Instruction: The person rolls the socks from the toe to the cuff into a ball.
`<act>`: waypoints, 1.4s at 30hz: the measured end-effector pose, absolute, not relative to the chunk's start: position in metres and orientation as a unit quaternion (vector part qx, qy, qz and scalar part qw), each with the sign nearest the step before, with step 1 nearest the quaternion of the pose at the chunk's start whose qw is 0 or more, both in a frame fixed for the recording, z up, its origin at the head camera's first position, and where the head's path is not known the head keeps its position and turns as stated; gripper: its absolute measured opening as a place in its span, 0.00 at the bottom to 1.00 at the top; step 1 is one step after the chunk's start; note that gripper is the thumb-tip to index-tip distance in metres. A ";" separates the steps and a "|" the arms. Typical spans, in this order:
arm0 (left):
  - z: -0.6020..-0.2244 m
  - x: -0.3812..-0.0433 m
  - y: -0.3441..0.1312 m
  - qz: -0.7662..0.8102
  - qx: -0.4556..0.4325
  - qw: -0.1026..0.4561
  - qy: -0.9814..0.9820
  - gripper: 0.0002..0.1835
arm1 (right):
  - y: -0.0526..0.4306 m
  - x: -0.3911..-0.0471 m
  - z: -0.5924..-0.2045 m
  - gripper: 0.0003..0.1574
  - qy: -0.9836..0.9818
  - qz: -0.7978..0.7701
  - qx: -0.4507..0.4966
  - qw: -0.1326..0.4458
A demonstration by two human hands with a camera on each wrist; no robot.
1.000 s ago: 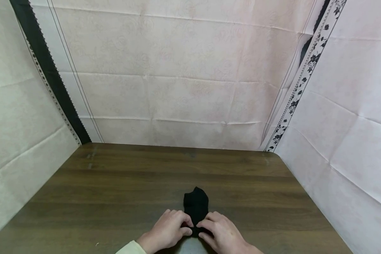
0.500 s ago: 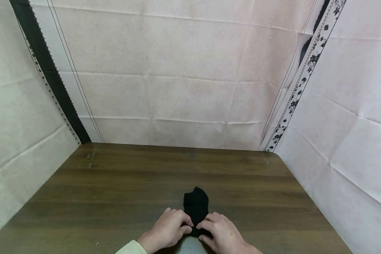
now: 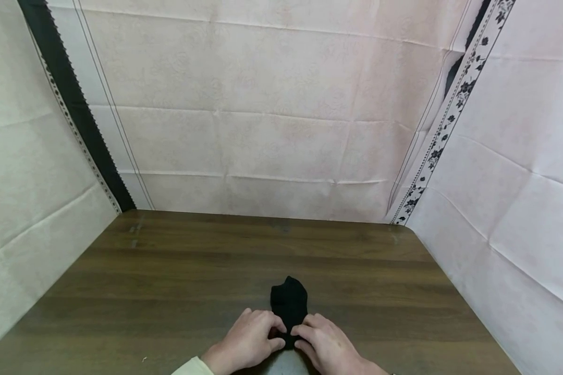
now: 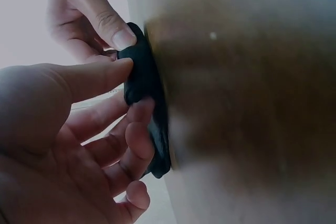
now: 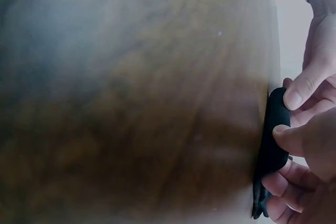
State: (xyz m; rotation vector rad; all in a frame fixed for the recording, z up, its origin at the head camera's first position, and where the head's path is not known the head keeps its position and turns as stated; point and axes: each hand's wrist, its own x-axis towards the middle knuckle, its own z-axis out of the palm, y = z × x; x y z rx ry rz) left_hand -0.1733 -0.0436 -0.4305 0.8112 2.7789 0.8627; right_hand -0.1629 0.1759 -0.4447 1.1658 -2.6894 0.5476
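Note:
A black sock (image 3: 289, 302) lies lengthwise on the wooden table, its near end folded up into a thick roll. My left hand (image 3: 248, 338) pinches the left side of that near end between thumb and fingers. On the right side, my right hand (image 3: 330, 344) grips the same end, thumb toward me and fingers over the top. In the left wrist view the rolled sock (image 4: 144, 77) shows as a dark band, both thumbs pressing on it side by side. The right wrist view also shows both thumbs on the roll (image 5: 275, 124).
The brown wood-grain table (image 3: 192, 271) extends away on all sides of the sock. White patterned cloth hangs behind it (image 3: 272, 146), with more cloth panels at left (image 3: 37, 208) and right (image 3: 511, 208). A small pale speck (image 3: 144, 359) lies at the front left.
Both thumbs shift very slightly at the near end of the sock. The hands and the sock otherwise stay in place, and the head view drifts a few pixels.

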 end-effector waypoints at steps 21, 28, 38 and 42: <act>-0.431 -0.174 -0.047 0.266 0.265 0.050 0.925 0.09 | 0.175 -0.162 -0.442 0.07 -0.914 0.183 0.359 0.035; -0.431 -0.175 -0.048 0.274 0.257 0.077 0.923 0.05 | 0.180 -0.164 -0.442 0.11 -0.906 0.197 0.371 0.043; -0.432 -0.177 -0.048 0.281 0.257 0.083 0.921 0.03 | 0.181 -0.163 -0.444 0.14 -0.902 0.178 0.384 0.086; -0.432 -0.178 -0.048 0.278 0.256 0.083 0.922 0.03 | 0.181 -0.163 -0.445 0.16 -0.895 0.165 0.396 0.122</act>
